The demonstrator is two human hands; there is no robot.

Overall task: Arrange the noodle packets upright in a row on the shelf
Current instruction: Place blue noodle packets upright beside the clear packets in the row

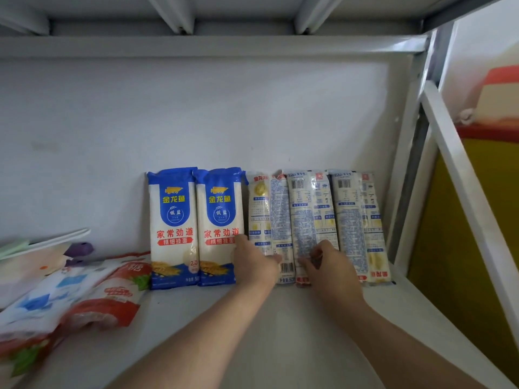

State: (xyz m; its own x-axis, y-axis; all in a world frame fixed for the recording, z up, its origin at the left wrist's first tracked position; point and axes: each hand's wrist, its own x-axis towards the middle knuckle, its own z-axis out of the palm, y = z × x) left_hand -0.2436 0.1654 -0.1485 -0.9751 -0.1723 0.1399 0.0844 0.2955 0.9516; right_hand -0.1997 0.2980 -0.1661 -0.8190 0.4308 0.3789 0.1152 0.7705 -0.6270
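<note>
Five noodle packets stand side by side against the back wall [196, 108] of the shelf [252, 318], which props them upright. The two left blue-fronted packets [193, 228] show their labels; the three right ones [317, 220] are turned label-backward, one apparently upside down. The left hand [254, 259] lies flat against the third packet [266, 217], its grip released, steadying it. The right hand [327, 265] pinches the lower edge of the fourth packet [307, 214], probably squaring it. The wrappers are glossy, slightly crinkled plastic, long and flat.
</note>
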